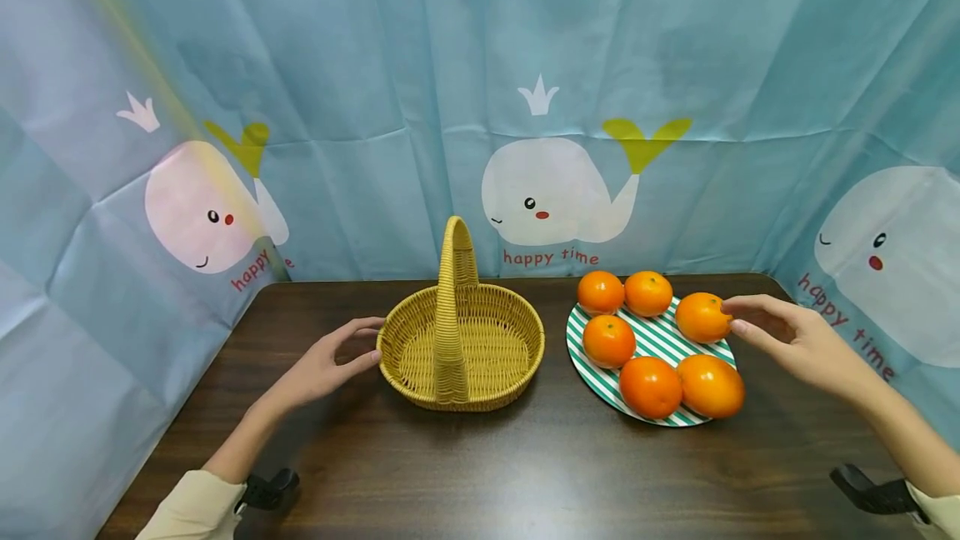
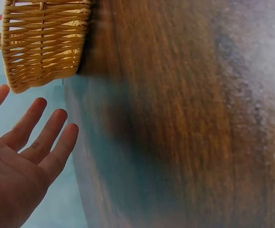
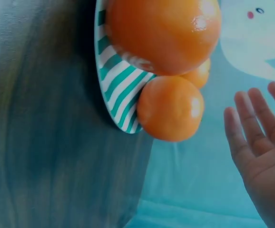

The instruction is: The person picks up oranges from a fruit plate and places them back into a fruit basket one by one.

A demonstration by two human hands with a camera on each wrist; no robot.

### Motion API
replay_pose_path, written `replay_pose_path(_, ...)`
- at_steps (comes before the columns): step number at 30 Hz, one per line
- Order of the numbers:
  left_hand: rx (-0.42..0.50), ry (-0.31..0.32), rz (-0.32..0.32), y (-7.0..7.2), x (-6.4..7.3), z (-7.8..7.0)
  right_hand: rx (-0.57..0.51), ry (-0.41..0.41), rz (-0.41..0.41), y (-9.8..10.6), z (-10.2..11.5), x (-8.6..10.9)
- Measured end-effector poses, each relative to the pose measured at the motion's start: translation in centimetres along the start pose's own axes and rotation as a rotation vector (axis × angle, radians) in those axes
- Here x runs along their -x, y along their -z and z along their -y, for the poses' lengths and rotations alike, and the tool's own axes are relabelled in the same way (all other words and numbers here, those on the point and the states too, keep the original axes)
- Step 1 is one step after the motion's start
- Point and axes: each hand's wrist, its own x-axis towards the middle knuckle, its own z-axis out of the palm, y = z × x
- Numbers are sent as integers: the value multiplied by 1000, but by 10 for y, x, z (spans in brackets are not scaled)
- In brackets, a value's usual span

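Yellow wicker basket stands on the counter, the left grip, fingers apart, at its left side. Six orange fruits sit on a striped plate; the right grip, fingers parted, is at one.

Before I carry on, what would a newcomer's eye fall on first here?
Probably the six glossy orange fruits on the striped plate, on the right of the dark table. Next, the yellow wicker basket with its tall handle, near the middle, the left hand at its left side and the right hand by the plate's right side. Behind them, a white whale on the blue cloth.
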Motion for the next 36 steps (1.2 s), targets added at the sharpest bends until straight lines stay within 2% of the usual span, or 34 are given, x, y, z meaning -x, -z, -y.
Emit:
replay_pose_path(9, 48, -23, 35, -4, 3, 4, -79, 23, 67, -1, -6, 17)
replay_pose_path(17, 61, 28, 45, -6, 2, 1, -10, 85, 148, -7, -8, 26)
replay_pose_path(24, 86, 38, 45, -8, 0, 5, 28, 58, 180, -17, -9, 35)
replay_pose_path(36, 113, 51, 42, -9, -1, 8, 66, 52, 205, -28, -18, 31)
